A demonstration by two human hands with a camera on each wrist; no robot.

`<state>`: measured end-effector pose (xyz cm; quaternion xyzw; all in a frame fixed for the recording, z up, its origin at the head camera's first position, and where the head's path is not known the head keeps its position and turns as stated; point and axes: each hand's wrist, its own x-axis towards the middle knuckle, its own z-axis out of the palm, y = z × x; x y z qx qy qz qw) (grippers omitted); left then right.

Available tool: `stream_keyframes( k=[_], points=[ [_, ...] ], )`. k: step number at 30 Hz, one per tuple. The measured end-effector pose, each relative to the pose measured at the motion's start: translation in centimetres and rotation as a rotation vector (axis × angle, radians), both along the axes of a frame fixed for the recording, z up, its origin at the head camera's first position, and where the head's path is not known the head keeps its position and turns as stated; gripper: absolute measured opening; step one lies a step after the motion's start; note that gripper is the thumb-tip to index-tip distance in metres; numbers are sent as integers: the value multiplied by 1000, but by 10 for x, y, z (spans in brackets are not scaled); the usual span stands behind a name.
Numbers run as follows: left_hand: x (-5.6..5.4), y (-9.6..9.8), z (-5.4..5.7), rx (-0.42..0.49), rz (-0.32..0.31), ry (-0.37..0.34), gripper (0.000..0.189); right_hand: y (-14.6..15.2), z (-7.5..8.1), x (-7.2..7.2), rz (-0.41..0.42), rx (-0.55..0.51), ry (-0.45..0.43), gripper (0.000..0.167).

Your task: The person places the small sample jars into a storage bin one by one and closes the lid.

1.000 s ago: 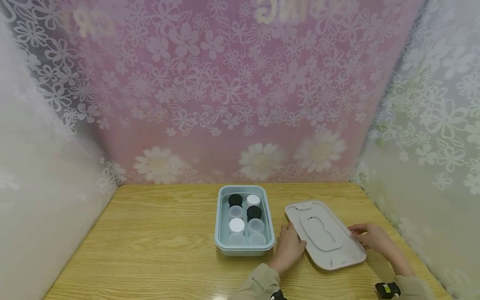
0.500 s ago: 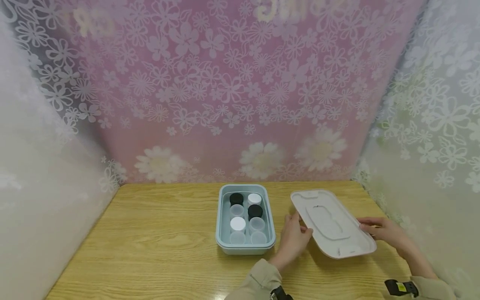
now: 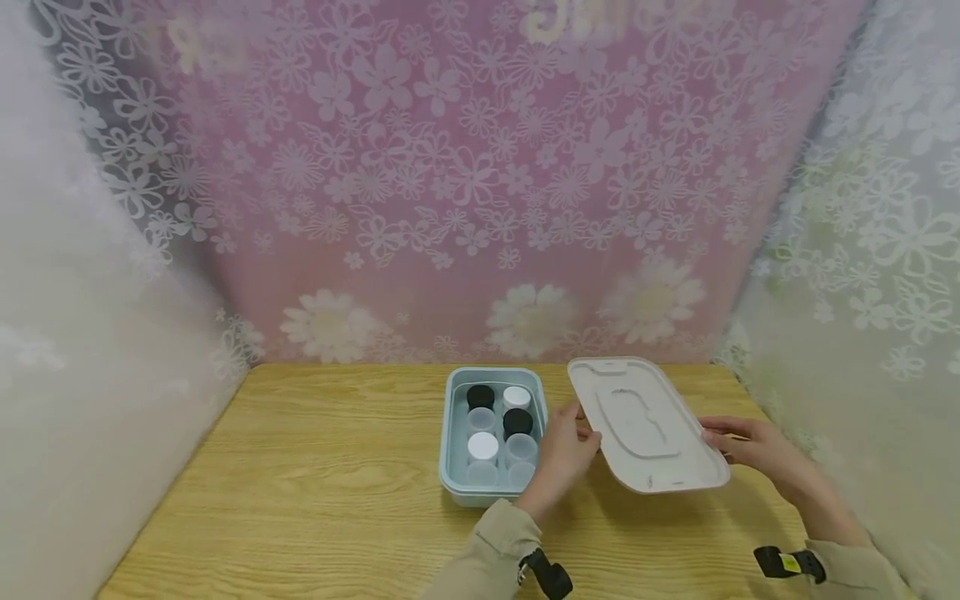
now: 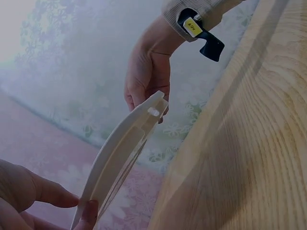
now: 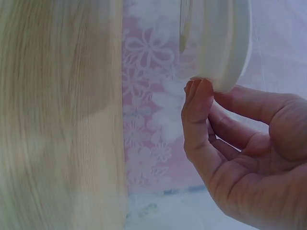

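A white rectangular lid (image 3: 645, 425) with rounded corners hangs above the table, right of a light blue box (image 3: 447, 450). My left hand (image 3: 561, 450) pinches its left edge; in the left wrist view, thumb and finger of that hand (image 4: 33, 196) meet at the rim. The lid's right edge is gripped by my right hand (image 3: 761, 450). In the right wrist view, the right hand (image 5: 240, 139) has fingertips and thumb on the lid's rim (image 5: 228, 48). Inside the box stand two rows of small round jars, among them a black-capped jar (image 3: 517, 422) and a white-capped jar (image 3: 483, 447).
The box stands on a wooden table (image 3: 337, 467). A pink floral curtain (image 3: 450, 208) closes off the back, with pale side curtains at left and right. My left forearm lies in front of the box's near right corner.
The lid has risen off the table, both hands holding it by its edges. Most recently, lid and hands have shifted left toward the box.
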<state>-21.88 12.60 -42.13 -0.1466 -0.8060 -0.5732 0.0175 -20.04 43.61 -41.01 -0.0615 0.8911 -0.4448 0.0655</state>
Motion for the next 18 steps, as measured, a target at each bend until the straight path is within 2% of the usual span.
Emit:
stream_keyframes(
  k=[4, 10, 13, 18],
  points=[
    [-5, -11, 2, -9, 0, 27, 30, -12, 0, -4, -13, 9, 38, 54],
    [-14, -30, 5, -85, 39, 60, 35, -33, 4, -9, -27, 13, 29, 57],
    [-18, -41, 7, -90, 52, 48, 42, -47, 10, -10, -41, 20, 45, 59],
    [-24, -58, 10, -42, 34, 10, 49, -69, 17, -15, -71, -11, 50, 60]
  ],
)
